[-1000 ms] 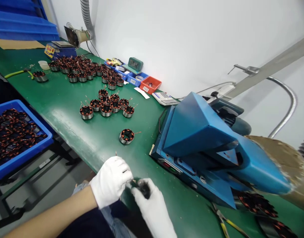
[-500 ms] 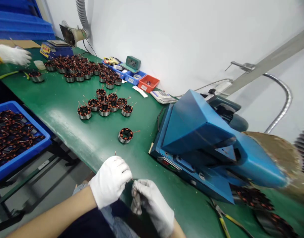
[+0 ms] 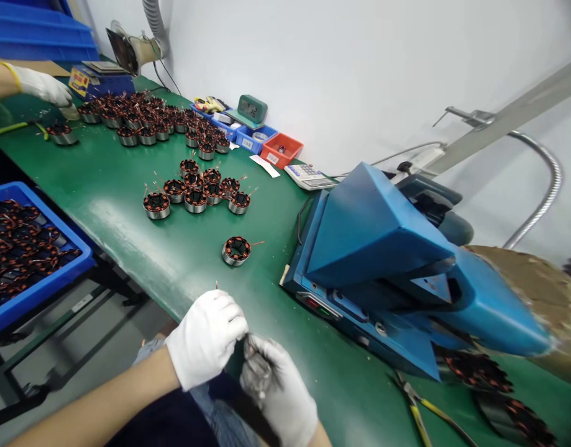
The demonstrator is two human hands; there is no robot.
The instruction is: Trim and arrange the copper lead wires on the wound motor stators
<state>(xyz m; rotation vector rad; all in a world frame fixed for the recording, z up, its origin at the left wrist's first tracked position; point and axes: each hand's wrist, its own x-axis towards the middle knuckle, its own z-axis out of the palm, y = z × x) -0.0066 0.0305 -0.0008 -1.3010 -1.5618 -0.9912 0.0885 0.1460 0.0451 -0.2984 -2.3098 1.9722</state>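
Observation:
My left hand [image 3: 208, 338], in a white glove, is closed with its fingers curled. A thin copper lead [image 3: 217, 285] pokes up behind its knuckles, like those on the motor stators; the body it belongs to is hidden by the glove. Close against it, my right hand [image 3: 278, 385] is pinched shut, its glove fingers smudged dark. The fingertips of both hands meet around a thin wire end that is almost wholly covered. Just beyond them a single motor stator [image 3: 236, 251] lies on the green table [image 3: 187, 261], its lead pointing right.
More stators [image 3: 195, 200] stand in a cluster, with a larger group [image 3: 140, 118] behind. A blue machine [image 3: 360, 248] fills the right side, near pliers [image 3: 413, 397]. A blue crate [image 3: 87, 257] of stators stands left. A co-worker's gloved hand [image 3: 47, 87] is far left. Small bins [image 3: 280, 149] line the wall.
My right hand has shifted slightly left and its fingers have curled in closer to my left hand. The co-worker's hand has moved right, over the small cup. The view has shifted slightly.

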